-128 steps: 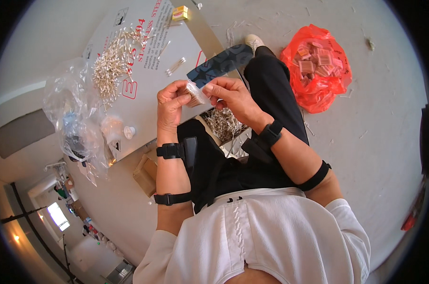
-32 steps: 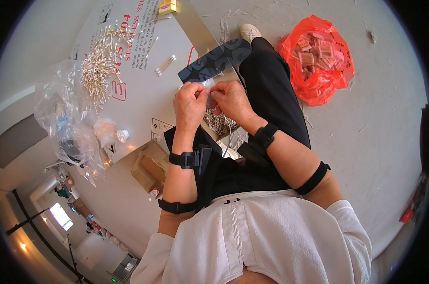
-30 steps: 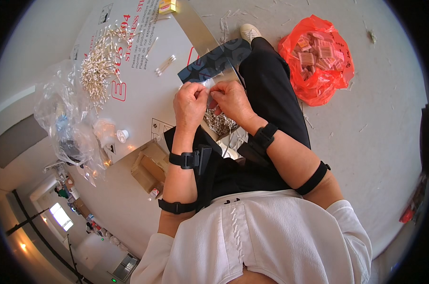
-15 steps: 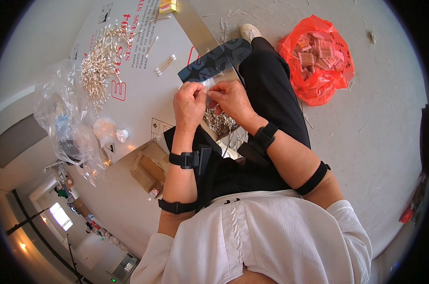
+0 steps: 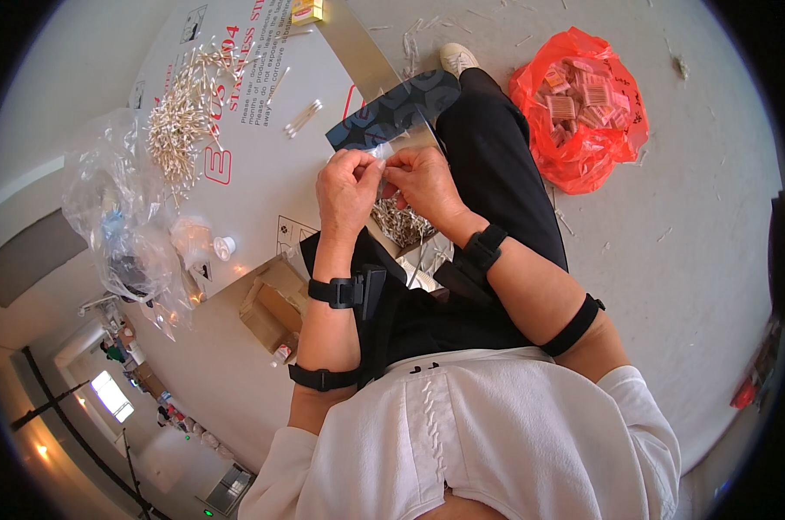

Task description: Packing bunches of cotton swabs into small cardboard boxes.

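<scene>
My left hand (image 5: 347, 186) and my right hand (image 5: 423, 180) meet above my lap, both pinching a small clear plastic packet (image 5: 384, 154) between the fingertips. Just beyond the packet lies a dark patterned sheet (image 5: 392, 111) at the edge of a white board (image 5: 262, 147). Under my hands, in my lap, sits a heap of thin white sticks (image 5: 401, 224) on clear wrapping.
A big pile of cotton swabs (image 5: 177, 121) and a few loose ones (image 5: 303, 117) lie on the white board. Clear plastic bags (image 5: 119, 225) sit at its left end. A red bag of small packs (image 5: 583, 108) rests on the floor at right. A cardboard box (image 5: 271, 308) stands by my left knee.
Both hands have come together and drifted slightly toward the right; the left hand, which was apart 4.3 s ago, now pinches the packet with the right.
</scene>
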`<action>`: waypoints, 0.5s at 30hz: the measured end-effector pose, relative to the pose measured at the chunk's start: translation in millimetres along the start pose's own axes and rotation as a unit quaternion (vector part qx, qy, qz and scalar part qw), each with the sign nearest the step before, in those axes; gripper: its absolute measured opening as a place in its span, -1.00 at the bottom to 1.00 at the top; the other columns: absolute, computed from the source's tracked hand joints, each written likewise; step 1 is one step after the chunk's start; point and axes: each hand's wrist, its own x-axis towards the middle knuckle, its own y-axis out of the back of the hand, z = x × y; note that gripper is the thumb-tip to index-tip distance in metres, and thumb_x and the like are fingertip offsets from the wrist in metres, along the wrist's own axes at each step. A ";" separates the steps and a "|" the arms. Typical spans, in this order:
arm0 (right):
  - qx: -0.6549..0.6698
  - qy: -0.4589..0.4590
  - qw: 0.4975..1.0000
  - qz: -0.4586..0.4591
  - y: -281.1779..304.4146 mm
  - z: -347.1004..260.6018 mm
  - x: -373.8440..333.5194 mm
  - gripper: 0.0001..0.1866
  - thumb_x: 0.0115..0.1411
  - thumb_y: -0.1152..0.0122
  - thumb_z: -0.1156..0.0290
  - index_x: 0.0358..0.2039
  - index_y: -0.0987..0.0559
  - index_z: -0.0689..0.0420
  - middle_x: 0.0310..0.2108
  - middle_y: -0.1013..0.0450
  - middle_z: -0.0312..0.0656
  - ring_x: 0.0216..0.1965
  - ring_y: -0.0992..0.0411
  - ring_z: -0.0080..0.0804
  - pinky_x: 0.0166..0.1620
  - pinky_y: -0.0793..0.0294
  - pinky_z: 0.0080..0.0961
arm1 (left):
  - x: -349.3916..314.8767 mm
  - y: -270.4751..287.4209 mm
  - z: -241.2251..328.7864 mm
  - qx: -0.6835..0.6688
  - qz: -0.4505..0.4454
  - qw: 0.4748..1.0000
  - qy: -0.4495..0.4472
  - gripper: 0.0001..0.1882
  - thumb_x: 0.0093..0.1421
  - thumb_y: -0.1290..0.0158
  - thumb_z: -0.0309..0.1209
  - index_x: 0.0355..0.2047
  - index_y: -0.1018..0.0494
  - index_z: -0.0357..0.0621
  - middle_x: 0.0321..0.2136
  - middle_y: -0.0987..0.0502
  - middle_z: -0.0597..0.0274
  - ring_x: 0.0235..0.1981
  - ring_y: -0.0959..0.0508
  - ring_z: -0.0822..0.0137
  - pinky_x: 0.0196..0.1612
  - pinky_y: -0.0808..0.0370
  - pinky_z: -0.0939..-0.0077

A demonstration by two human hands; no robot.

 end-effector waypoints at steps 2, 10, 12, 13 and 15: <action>-0.003 0.005 1.000 0.002 -0.4 -0.6 0.1 -0.88 0.13 -0.17 0.57 -0.43 -0.59 0.39 -0.65 -0.49 -0.10 -0.72 -0.43 -0.51 -0.65 -0.41 -0.59 | 0.3 0.2 0.8 0.003 -0.002 1.000 0.003 -0.93 0.06 -0.16 -0.54 -0.48 -0.51 -0.32 -0.59 -0.49 0.26 -0.59 -0.41 0.51 -0.48 -0.39 0.60; -0.010 -0.005 1.000 -0.002 -0.2 -2.9 -0.7 -0.89 0.13 -0.16 0.59 -0.43 -0.59 0.39 -0.64 -0.49 -0.09 -0.71 -0.44 -0.49 -0.65 -0.41 -0.57 | 0.8 -0.5 -2.5 0.005 0.000 1.000 0.017 -0.93 0.06 -0.16 -0.56 -0.48 -0.51 -0.32 -0.60 -0.49 0.29 -0.59 -0.41 0.54 -0.48 -0.38 0.61; -0.009 -0.005 1.000 -0.003 0.0 -2.5 -0.6 -0.89 0.13 -0.16 0.58 -0.43 -0.58 0.40 -0.64 -0.49 -0.09 -0.71 -0.43 -0.50 -0.64 -0.41 -0.57 | 0.9 -0.7 -3.2 0.011 -0.004 1.000 0.018 -0.93 0.06 -0.16 -0.56 -0.48 -0.51 -0.33 -0.60 -0.49 0.29 -0.59 -0.41 0.54 -0.49 -0.38 0.61; -0.007 -0.006 1.000 -0.004 -0.1 -2.6 -0.6 -0.88 0.13 -0.16 0.58 -0.43 -0.58 0.40 -0.64 -0.49 -0.09 -0.71 -0.43 -0.50 -0.64 -0.41 -0.57 | 1.0 -1.2 -2.9 0.011 -0.004 1.000 0.018 -0.93 0.06 -0.16 -0.56 -0.48 -0.51 -0.33 -0.60 -0.49 0.29 -0.59 -0.41 0.54 -0.49 -0.38 0.61; -0.007 -0.005 1.000 -0.004 -0.1 -2.6 -0.7 -0.88 0.13 -0.16 0.58 -0.43 -0.58 0.40 -0.64 -0.49 -0.09 -0.71 -0.43 -0.50 -0.64 -0.41 -0.58 | 1.1 -2.4 -2.2 -0.006 0.011 1.000 0.026 -0.89 0.00 -0.18 -0.50 -0.56 -0.47 -0.25 -0.61 -0.46 0.16 -0.61 -0.49 0.22 -0.50 -0.39 0.38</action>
